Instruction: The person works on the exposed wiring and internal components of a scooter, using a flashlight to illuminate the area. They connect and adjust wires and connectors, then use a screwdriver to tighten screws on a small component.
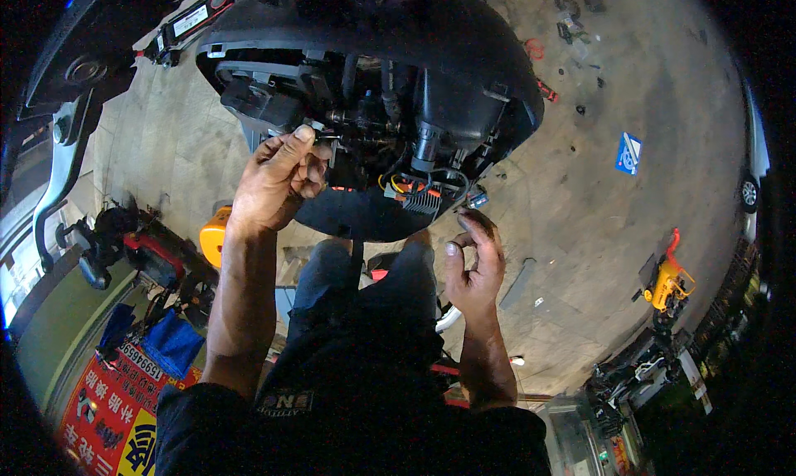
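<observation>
Left hand [278, 176]: thumb and forefinger drawn together before the black housing [489, 65]; small piece in the pinch or bare touch, impossible to make out.
Right hand [477, 269]: fingers loosely curled, thumb apart from forefinger, nothing visibly held.
Housing: just beyond both sets of fingers, exposed insides nearest the left fingertips.
Black box [262, 104]: above and left of the left thumb tip.
Metal fitting [330, 136]: just right of the left thumb tip.
Finned part [424, 201]: up and left of the right fingertips, beside yellow wiring [382, 182].
Good handling: probably best with a light, square pinch at the fitting, no sideways prying; right fingers better used for steadying the rim, clear of the wiring.
Hard to see: whatever sits behind the left fingertips; deep recesses lost in shadow; upper housing merging into darkness, far edge unclear.
</observation>
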Tool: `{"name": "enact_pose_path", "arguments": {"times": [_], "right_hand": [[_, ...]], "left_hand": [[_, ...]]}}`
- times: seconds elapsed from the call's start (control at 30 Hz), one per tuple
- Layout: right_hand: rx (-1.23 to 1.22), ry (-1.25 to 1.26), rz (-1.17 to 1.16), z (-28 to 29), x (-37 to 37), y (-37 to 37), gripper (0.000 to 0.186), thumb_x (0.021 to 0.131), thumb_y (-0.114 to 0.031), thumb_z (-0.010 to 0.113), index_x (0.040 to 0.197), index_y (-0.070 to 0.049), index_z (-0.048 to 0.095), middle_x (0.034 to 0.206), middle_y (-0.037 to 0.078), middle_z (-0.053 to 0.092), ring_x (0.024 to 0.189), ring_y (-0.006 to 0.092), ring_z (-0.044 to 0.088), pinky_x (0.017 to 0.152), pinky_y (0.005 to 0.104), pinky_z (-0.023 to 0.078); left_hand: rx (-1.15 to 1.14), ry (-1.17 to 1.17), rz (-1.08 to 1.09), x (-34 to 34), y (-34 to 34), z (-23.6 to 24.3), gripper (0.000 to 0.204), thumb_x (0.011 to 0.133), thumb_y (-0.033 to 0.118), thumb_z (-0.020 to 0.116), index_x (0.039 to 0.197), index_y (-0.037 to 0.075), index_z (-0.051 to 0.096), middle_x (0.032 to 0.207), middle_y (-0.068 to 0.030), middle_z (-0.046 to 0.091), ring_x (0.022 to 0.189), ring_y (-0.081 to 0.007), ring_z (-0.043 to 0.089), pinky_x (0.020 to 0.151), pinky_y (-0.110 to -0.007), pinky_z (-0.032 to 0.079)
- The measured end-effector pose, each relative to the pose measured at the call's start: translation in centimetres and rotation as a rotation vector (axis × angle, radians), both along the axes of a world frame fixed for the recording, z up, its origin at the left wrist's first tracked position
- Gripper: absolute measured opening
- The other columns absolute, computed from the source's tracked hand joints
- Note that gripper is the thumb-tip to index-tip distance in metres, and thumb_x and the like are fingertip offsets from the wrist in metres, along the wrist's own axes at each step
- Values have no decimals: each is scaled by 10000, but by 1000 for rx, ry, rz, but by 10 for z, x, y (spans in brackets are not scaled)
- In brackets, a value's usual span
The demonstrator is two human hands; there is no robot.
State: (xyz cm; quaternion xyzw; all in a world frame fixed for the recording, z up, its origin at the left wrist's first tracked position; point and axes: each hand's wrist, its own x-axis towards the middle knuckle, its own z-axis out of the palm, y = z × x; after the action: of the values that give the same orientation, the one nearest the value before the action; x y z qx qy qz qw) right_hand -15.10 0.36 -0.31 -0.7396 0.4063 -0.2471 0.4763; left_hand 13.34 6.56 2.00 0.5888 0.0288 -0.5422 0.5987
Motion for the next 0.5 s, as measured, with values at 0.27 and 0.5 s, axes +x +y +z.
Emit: {"name": "enact_pose_path", "arguments": {"times": [0.27,0.5], "right_hand": [[-66,-22,44,24,16,-27,303,843,51,584,1139,21,640,1082,153,673,807,179,635,739,287,510],[-303,90,345,61,80,-76,207,894,-62,612,1092,-60,674,992,150,697,883,333,676,738,363,534]], "left_hand": [[15,43,36,-1,-2,3,330,911,326,693,839,6,663,681,-43,579,557,-90,503,496,-195,373],[44,-16,28,-1,-5,4,375,908,344,694,730,21,626,648,-58,579,590,-120,541,496,-225,431]]}}
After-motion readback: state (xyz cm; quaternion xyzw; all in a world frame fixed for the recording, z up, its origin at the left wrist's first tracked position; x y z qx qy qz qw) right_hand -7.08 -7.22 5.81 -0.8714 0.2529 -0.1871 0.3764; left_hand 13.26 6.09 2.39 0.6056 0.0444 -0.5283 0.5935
